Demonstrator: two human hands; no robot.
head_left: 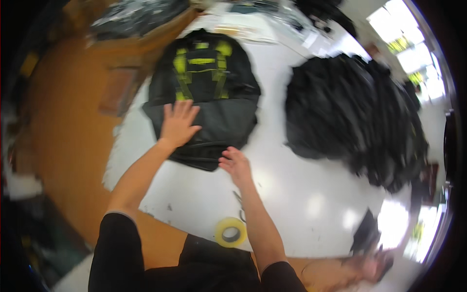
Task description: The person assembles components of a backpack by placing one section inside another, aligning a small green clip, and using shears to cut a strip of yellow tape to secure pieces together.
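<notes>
A black backpack (204, 117) with yellow-green straps and trim lies flat on a white table (277, 194). My left hand (179, 125) rests on its dark lower panel, palm down and fingers spread. At the bag's near right edge is my right hand (237, 166), its fingers stretched out and nothing held in them. Whether those fingertips touch the fabric I cannot tell. Beside my right forearm lies a roll of clear yellowish tape (222, 228), close to the table's front edge. Scissors (240, 208) are partly hidden by that forearm.
To the right stands a large heap of black fabric pieces (350, 112), perhaps more bags. Plastic-wrapped goods (138, 19) sit in a box at the far left. Clear plastic bags (279, 22) lie along the table's back. What seems another person's hand (372, 267) is blurred at lower right.
</notes>
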